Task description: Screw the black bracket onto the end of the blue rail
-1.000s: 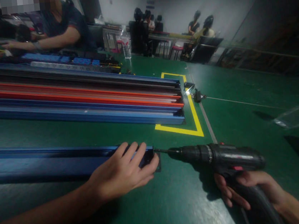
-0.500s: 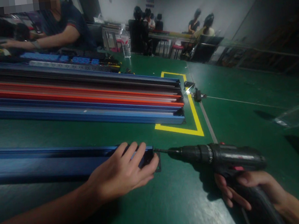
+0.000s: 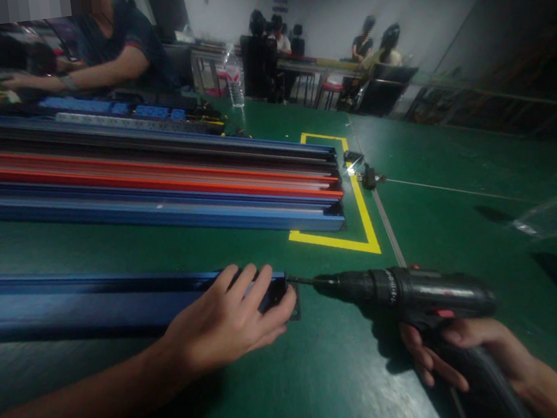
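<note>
My left hand (image 3: pixel 230 318) is closed over the right end of a long blue metal channel (image 3: pixel 68 303) lying on the green table. Its fingers curl across the channel's end, where a black end plate (image 3: pixel 295 304) shows partly behind the fingertips. In my right hand (image 3: pixel 485 346) is a black cordless drill (image 3: pixel 418 290), held by its grip and pointing left. The drill's long thin bit (image 3: pixel 307 280) reaches the upper corner of the channel's end, close to my left fingers. Whether a screw sits at its tip is too small to tell.
Beyond lie several blue, black and red channels (image 3: pixel 157 203) side by side, their ends inside a yellow tape outline (image 3: pixel 367 219). A small black clamp-like part (image 3: pixel 369 177) holds a thin cord. A plastic bottle (image 3: pixel 235 86) stands farther back. Across the table a person (image 3: pixel 120 52) works.
</note>
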`<state>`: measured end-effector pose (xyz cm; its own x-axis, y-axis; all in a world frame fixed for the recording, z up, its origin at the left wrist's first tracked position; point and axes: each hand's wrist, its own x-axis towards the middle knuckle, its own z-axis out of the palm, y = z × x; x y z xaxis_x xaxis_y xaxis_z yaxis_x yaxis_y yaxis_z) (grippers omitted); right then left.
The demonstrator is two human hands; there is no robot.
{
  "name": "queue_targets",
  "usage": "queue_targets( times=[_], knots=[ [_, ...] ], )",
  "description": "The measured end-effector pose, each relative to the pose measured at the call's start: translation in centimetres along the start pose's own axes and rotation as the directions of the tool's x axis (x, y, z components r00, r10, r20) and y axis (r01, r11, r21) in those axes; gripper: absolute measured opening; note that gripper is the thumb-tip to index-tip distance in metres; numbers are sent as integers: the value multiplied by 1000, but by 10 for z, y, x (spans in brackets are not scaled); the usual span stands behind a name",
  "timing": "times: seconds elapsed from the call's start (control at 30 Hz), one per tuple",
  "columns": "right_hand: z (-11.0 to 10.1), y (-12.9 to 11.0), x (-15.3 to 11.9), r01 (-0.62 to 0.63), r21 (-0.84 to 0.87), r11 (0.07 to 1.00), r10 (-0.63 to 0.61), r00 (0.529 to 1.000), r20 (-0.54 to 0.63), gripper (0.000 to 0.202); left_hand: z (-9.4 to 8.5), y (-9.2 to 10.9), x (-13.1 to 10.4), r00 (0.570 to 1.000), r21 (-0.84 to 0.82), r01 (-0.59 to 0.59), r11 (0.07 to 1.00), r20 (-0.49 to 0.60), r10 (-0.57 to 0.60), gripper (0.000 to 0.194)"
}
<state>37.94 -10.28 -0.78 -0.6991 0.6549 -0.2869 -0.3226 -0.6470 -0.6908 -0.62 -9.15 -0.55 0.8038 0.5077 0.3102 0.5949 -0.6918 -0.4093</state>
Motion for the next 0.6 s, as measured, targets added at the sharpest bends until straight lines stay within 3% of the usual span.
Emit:
queue_targets(
  times=[0.6],
  knots=[
    [1, -2, -1, -4, -17, 1000, 4, 1000, -9, 37, -2, 0, -2, 1000, 3, 0, 1000, 9, 0, 40]
  ],
)
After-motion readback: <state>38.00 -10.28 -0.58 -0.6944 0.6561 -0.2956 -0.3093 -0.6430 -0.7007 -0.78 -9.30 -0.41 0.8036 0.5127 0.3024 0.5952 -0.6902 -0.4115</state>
